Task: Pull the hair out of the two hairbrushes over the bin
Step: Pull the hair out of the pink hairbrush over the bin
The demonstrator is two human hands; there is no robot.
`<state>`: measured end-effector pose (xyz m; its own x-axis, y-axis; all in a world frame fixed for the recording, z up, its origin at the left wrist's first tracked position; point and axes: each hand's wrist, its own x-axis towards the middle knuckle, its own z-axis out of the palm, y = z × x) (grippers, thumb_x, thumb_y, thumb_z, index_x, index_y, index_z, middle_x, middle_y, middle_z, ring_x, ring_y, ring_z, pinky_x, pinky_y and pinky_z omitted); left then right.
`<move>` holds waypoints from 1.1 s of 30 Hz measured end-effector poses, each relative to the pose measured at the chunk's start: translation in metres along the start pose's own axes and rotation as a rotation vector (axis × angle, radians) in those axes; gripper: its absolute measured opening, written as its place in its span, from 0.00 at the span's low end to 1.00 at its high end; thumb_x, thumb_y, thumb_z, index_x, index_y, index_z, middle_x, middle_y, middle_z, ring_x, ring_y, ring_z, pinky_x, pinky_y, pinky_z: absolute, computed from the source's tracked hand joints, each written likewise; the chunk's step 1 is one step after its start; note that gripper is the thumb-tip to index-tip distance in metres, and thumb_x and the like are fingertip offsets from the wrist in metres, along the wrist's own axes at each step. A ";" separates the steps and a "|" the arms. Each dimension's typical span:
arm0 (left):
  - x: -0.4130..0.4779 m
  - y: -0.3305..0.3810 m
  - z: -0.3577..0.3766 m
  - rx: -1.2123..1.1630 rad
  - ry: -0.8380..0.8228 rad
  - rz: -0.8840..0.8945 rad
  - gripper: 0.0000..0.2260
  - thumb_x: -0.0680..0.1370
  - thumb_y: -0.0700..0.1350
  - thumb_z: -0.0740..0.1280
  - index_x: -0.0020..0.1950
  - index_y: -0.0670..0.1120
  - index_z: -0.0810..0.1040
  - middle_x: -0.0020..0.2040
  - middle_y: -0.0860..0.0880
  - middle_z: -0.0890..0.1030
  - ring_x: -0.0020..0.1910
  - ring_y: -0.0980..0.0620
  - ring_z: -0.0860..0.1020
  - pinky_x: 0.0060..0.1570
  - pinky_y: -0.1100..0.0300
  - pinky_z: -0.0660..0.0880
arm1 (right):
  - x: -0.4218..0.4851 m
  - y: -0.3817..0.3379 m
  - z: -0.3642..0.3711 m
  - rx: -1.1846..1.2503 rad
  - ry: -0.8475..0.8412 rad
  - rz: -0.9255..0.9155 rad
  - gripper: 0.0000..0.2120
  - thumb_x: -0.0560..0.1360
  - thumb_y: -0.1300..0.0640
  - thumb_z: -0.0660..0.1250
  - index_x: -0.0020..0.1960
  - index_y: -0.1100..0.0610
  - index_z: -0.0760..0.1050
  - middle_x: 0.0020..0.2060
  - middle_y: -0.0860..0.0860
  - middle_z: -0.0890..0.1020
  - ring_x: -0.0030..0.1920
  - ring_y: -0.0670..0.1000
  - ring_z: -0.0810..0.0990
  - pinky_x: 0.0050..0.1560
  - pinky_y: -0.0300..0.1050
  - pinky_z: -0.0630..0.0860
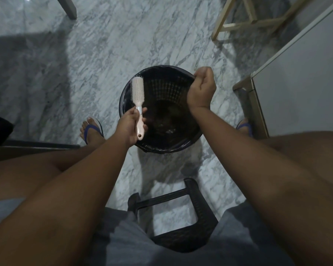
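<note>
A pale pink hairbrush (137,88) points away from me over the left rim of a round black bin (158,148) on the floor. My left hand (130,126) grips its handle, bristles turned left. My right hand (201,87) hovers over the bin's right rim with fingers curled shut; what they pinch is too small to make out. Dark clumps lie at the bottom of the bin. Only one brush is in view.
I sit on a black stool (188,214), knees apart, blue sandals on both feet beside the bin. A white cabinet (300,89) stands at the right, a wooden frame (248,22) at the back right, dark furniture at the left edge. The floor is grey marble.
</note>
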<state>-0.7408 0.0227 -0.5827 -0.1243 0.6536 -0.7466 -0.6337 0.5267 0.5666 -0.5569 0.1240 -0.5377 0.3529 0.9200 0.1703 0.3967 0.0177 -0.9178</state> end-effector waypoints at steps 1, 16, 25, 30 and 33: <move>0.000 0.000 0.000 -0.003 -0.001 0.002 0.15 0.85 0.43 0.56 0.71 0.46 0.70 0.56 0.50 0.81 0.33 0.55 0.74 0.28 0.62 0.72 | -0.001 0.003 0.001 -0.056 -0.052 0.052 0.13 0.83 0.61 0.54 0.41 0.57 0.71 0.32 0.43 0.72 0.33 0.37 0.72 0.37 0.28 0.67; -0.007 0.005 0.008 0.059 -0.089 -0.002 0.17 0.84 0.41 0.57 0.74 0.45 0.68 0.57 0.49 0.82 0.34 0.55 0.74 0.29 0.61 0.73 | 0.000 0.010 0.002 -0.587 -0.815 0.311 0.15 0.73 0.66 0.71 0.59 0.62 0.80 0.57 0.59 0.82 0.55 0.56 0.84 0.60 0.44 0.79; -0.015 0.006 0.020 0.110 -0.251 -0.090 0.14 0.83 0.41 0.59 0.69 0.48 0.73 0.55 0.51 0.84 0.36 0.55 0.77 0.31 0.60 0.75 | 0.006 -0.005 0.024 0.019 -0.617 0.573 0.39 0.70 0.37 0.71 0.75 0.52 0.66 0.66 0.51 0.77 0.61 0.51 0.79 0.59 0.55 0.80; -0.017 0.001 0.021 0.111 -0.276 -0.117 0.11 0.83 0.40 0.59 0.62 0.50 0.76 0.54 0.50 0.83 0.35 0.53 0.76 0.30 0.61 0.74 | 0.011 -0.006 0.030 -0.045 -0.639 0.349 0.22 0.74 0.46 0.72 0.63 0.59 0.80 0.56 0.52 0.85 0.54 0.47 0.84 0.55 0.53 0.83; -0.016 -0.002 0.016 0.127 -0.255 -0.122 0.11 0.83 0.39 0.59 0.61 0.50 0.77 0.55 0.49 0.84 0.36 0.53 0.75 0.30 0.61 0.74 | 0.019 -0.012 0.023 -0.245 -0.657 0.158 0.14 0.73 0.50 0.74 0.53 0.59 0.85 0.52 0.51 0.86 0.49 0.42 0.82 0.51 0.30 0.77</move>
<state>-0.7257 0.0200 -0.5661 0.1523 0.6884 -0.7092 -0.5298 0.6626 0.5294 -0.5744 0.1509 -0.5320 -0.1310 0.9511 -0.2797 0.5889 -0.1523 -0.7937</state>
